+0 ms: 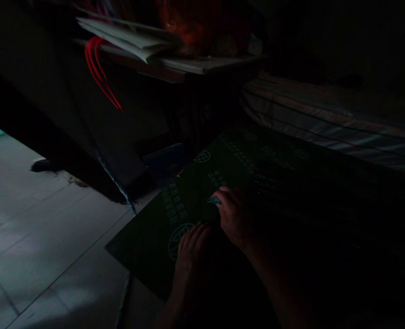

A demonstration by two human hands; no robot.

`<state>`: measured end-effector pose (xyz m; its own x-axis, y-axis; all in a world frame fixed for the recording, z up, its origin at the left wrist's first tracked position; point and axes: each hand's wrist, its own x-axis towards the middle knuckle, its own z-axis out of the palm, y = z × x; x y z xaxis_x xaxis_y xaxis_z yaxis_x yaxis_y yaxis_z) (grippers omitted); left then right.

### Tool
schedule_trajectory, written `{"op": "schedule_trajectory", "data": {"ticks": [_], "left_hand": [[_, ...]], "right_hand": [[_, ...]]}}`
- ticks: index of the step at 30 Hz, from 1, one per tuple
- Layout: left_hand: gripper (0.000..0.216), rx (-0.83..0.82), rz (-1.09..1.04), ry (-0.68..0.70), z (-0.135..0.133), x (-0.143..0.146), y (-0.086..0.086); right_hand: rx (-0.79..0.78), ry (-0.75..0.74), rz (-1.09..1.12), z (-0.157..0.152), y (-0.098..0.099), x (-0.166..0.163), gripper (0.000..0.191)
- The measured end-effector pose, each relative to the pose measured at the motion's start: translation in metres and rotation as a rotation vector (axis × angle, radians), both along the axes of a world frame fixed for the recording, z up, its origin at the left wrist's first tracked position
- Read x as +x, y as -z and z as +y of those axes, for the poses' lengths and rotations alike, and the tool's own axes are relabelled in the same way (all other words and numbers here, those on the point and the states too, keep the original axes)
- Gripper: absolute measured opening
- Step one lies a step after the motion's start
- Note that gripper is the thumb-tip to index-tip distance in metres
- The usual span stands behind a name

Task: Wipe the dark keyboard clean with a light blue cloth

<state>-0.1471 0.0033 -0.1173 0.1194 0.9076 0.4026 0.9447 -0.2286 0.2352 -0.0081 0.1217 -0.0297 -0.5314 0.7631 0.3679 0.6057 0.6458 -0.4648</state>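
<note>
A dark green board (pixel 144 242) printed with pale globe marks and lettering lies in front of me, its left corner pointing out over the floor. My left hand (pixel 191 246) rests flat on it with the fingers stretched out, partly over a globe mark. Just right of and beyond that, my right hand (pixel 234 214) is closed on a small pale-blue crumpled piece (pixel 214 200). This piece looks like cloth, but the dim light hides most of it. It appears to touch the board's surface. Both forearms fade into shadow at the bottom.
Beyond the board stands a table or shelf (pixel 188 66) with papers (pixel 130 34) and red cords (pixel 99 68) hanging down. A striped mattress edge (pixel 308 114) borders the far right. A blue flat item (pixel 166 160) sits below. Pale tiled floor (pixel 51 256) spreads left.
</note>
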Motion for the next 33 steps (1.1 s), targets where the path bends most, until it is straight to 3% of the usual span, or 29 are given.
{"op": "schedule_trajectory", "data": {"ticks": [3,9,15,19,33], "left_hand": [[0.044,0.001,0.033,-0.022,0.002,0.005,-0.012],[0.049,-0.161,0.116,-0.072,0.007,0.024,-0.044],[0.052,-0.113,0.177,-0.042,0.014,0.016,-0.029],[0.053,0.01,0.156,-0.051,0.016,0.013,-0.02],[0.057,-0.104,0.066,-0.011,0.019,0.005,-0.023]], "right_hand": [[-0.031,0.121,-0.1,0.004,0.004,0.013,0.03],[-0.004,-0.027,-0.199,0.0,0.005,0.017,0.028],[0.004,0.05,-0.326,0.006,-0.001,0.045,0.028],[-0.044,0.126,-0.316,0.004,-0.003,0.079,0.03],[-0.043,0.575,-0.348,-0.019,0.017,0.246,0.041]]}}
